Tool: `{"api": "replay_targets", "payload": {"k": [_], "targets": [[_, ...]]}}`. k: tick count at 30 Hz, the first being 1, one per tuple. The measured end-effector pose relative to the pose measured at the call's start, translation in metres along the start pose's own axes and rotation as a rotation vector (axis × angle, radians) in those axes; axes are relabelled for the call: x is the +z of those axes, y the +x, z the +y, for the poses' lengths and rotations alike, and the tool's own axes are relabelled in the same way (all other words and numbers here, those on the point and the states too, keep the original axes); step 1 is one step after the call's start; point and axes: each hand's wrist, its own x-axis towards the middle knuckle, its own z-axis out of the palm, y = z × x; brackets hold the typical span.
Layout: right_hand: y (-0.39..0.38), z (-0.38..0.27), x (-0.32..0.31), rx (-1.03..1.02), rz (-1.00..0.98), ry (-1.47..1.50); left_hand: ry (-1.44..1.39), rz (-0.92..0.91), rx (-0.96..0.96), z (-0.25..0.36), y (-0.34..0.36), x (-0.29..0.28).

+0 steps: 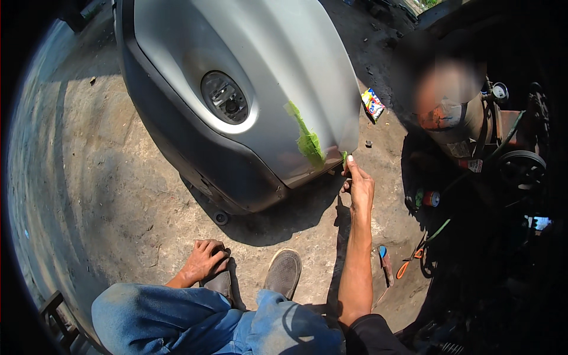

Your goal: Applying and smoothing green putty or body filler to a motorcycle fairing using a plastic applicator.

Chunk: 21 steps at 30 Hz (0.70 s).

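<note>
A grey car bumper (296,65) with a black lower part lies on the ground before me, its round fog lamp (225,97) facing up. A ragged streak of bright green putty (309,142) runs toward its near right edge. At that edge, my right hand (360,183) pinches a small thin putty spreader (345,158) smeared with green; the fingers hide most of it. My left hand (207,260) rests with loosely bent fingers over the top of my left shoe (219,283), holding nothing that I can see.
A colourful packet (372,105) lies right of the bumper. Farther right stand a machine with a wheel (522,170) and a red can (431,199). A blue-tipped tool (386,266) and orange-handled scissors (403,270) lie by my right forearm. A small black ring (220,218) is under the bumper's near edge.
</note>
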Motion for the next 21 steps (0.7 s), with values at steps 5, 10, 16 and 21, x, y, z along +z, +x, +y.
{"api": "replay_targets", "payload": {"k": [5, 10, 16, 21], "targets": [[-0.012, -0.004, -0.019, 0.022, -0.067, 0.342, 0.004, 0.002, -0.007, -0.001, -0.001, -0.001], [0.000, 0.039, -0.018, -0.005, 0.121, 0.426, 0.008, 0.021, 0.007, -0.002, 0.000, 0.003], [0.012, 0.096, 0.021, -0.174, 0.141, 0.496, 0.014, 0.004, 0.008, -0.002, -0.002, 0.003], [0.006, 0.097, 0.047, -0.340, 0.242, 0.304, 0.027, 0.021, -0.006, 0.001, -0.001, 0.003]]}}
